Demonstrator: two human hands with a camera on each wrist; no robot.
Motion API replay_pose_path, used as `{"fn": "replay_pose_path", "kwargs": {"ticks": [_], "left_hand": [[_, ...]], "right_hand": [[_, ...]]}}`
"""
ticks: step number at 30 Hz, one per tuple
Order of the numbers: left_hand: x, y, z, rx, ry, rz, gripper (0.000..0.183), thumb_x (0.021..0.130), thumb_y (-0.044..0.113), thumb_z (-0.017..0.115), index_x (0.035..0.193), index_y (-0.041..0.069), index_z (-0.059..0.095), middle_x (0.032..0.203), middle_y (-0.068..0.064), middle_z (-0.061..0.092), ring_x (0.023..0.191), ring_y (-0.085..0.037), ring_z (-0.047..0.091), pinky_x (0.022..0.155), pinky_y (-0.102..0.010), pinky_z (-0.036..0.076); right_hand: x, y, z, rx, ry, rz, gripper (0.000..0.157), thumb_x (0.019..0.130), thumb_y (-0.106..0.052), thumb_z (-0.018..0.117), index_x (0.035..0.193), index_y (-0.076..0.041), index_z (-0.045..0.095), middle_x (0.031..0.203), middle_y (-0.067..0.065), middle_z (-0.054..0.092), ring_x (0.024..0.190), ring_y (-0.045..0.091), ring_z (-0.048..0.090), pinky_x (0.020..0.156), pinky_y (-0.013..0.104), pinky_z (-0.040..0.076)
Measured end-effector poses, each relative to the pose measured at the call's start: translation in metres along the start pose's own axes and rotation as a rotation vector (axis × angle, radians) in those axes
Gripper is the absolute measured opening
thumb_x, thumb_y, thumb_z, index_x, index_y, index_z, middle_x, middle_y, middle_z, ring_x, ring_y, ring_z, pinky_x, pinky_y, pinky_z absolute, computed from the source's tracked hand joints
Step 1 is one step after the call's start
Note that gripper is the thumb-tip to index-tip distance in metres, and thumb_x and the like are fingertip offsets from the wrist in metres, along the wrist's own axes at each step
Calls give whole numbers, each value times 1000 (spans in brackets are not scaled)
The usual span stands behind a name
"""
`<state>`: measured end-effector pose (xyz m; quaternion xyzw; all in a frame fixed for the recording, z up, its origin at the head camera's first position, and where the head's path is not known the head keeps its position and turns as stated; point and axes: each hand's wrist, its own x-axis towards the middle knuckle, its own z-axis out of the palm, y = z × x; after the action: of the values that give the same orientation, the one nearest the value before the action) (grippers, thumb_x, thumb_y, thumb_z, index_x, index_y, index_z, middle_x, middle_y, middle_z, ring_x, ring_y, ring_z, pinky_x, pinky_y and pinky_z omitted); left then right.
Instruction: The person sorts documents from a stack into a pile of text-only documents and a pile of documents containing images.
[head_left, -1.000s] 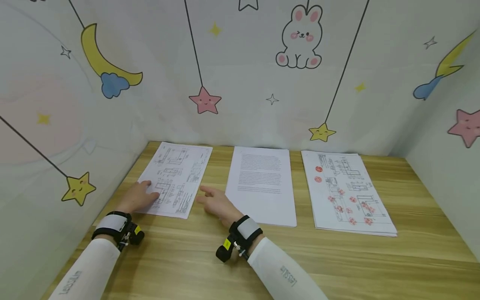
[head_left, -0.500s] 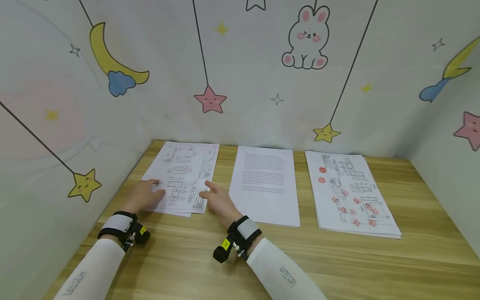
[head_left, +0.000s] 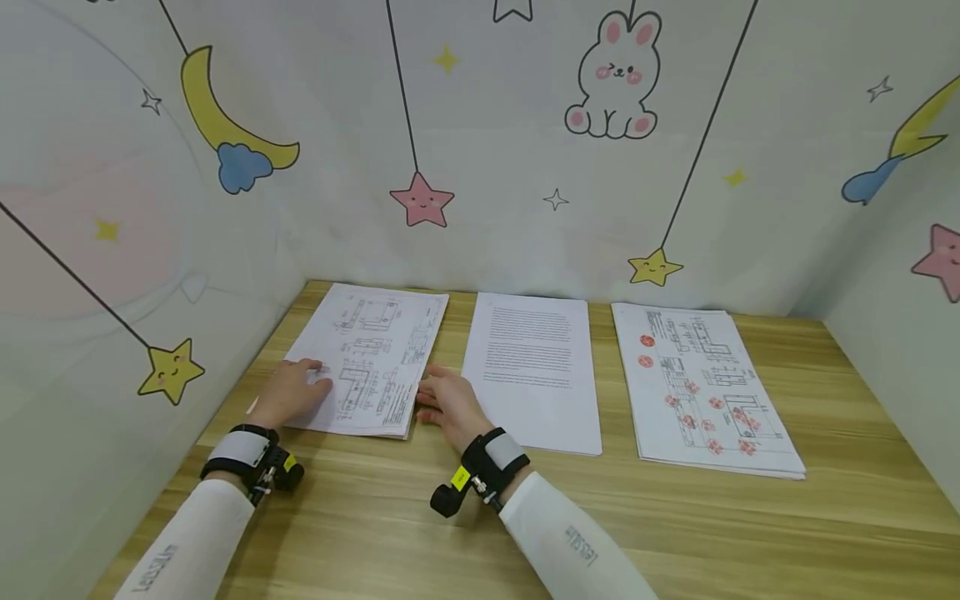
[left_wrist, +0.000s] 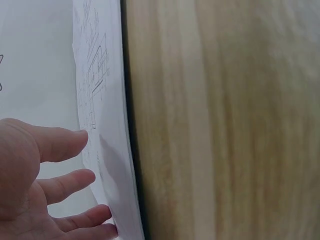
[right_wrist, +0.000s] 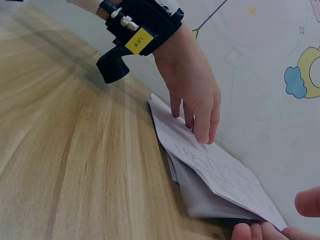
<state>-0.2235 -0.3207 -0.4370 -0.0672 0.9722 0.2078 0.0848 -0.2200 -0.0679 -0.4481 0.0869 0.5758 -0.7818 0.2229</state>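
On the left of the table lies a stack of printed technical drawings (head_left: 375,350). My left hand (head_left: 291,393) rests on its left side, fingers spread on the top sheet. In the right wrist view the left hand's fingertips (right_wrist: 202,139) touch the paper from above. My right hand (head_left: 455,406) is at the stack's right edge. Its fingers (right_wrist: 257,231) reach the edge of the sheets, while the thumb (right_wrist: 309,202) stands apart from the paper. Near that corner the top sheets (right_wrist: 220,175) are raised and bent above the lower ones, with a gap between.
A stack of text pages (head_left: 525,417) lies in the middle of the wooden table (head_left: 675,533), close to the right hand. Further right is a stack of drawings with red stamps (head_left: 701,387). A white patterned curtain (head_left: 510,242) borders the back and sides.
The top drawing sheets have shifted right under the left hand. My right hand has moved from beside the stack to its edge, its fingers now against the sheets. The view has shifted slightly.
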Motion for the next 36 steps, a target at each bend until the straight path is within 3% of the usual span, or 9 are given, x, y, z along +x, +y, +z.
{"fn": "replay_pose_path", "kwargs": {"ticks": [2,5,10,16,23,31,36], "left_hand": [[-1,1,-1,4,7,16,59,98,29,47,142,-10,44,139,-42,39,123,-54,44,104,-66,38],[0,3,0,3,11,32,58,99,29,48,142,-10,44,138,-41,41,123,-52,45,103,-64,39],[2,6,3,-3,16,50,57,98,29,50,141,-9,46,135,-39,46,119,-49,51,100,-60,42],[3,6,6,-23,24,53,57,98,29,49,141,-9,46,136,-37,47,123,-50,50,103,-60,40],[3,8,9,-143,42,13,57,102,29,44,148,-4,38,145,-35,43,133,-50,43,108,-60,38],[3,21,13,-297,84,-55,58,103,28,43,153,2,31,153,-30,38,141,-45,38,114,-57,33],[5,23,10,-370,122,-83,61,102,26,46,155,2,26,154,-31,33,139,-46,40,112,-56,36]], "right_hand": [[0,0,1,-60,-20,-18,48,95,-8,53,143,-5,50,121,16,63,92,19,58,72,28,51],[0,0,4,-110,-65,-45,44,97,-11,52,141,-4,51,126,18,65,97,18,65,75,28,53],[2,1,5,-68,-102,-10,48,99,-10,49,147,-8,44,139,15,59,121,25,63,90,35,55],[10,12,7,-38,-69,-33,55,94,6,47,147,-5,43,139,14,59,123,26,61,97,36,53],[10,14,3,-64,-46,-66,59,92,8,45,148,-8,43,139,11,59,123,23,60,98,35,51],[7,11,-1,-94,-49,-66,55,94,5,46,146,-10,44,136,10,61,120,22,61,93,31,52],[8,11,-5,-99,-57,-74,57,93,7,44,148,-9,42,139,11,59,122,22,60,94,32,51]]}}
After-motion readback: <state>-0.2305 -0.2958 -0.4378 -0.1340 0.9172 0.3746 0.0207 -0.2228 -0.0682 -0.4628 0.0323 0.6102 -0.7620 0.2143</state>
